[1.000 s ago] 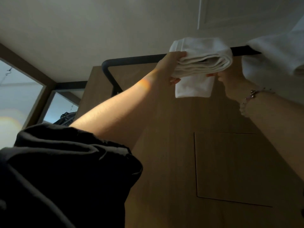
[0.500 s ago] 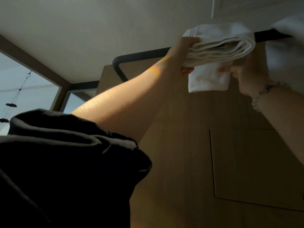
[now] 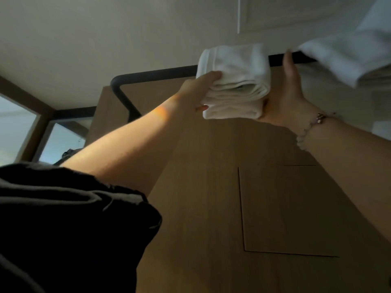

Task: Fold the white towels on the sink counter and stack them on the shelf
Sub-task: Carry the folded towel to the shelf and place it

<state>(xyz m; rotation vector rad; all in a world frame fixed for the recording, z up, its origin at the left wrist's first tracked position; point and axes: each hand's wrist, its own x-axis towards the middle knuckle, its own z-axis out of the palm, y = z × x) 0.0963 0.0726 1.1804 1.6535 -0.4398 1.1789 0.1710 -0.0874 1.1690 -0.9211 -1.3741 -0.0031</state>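
Seen from below, the folded towel (image 3: pixel 234 81) is held up at the black rail (image 3: pixel 152 74) that edges the shelf, its upper fold lying over the rail. The left hand (image 3: pixel 198 89) grips the towel's left end, fingers curled over the top and thumb beneath. The right hand (image 3: pixel 289 92) is spread flat, palm against the towel's right end (fingers straight, their tips reaching up across the rail). Just right of that hand, a second white towel (image 3: pixel 342 58) hangs over the rail's edge, leaving a narrow gap of bare rail between the two towels. Left of the folded towel the rail runs bare to its rounded corner. A wooden panel (image 3: pixel 211 187) fills the wall beneath.
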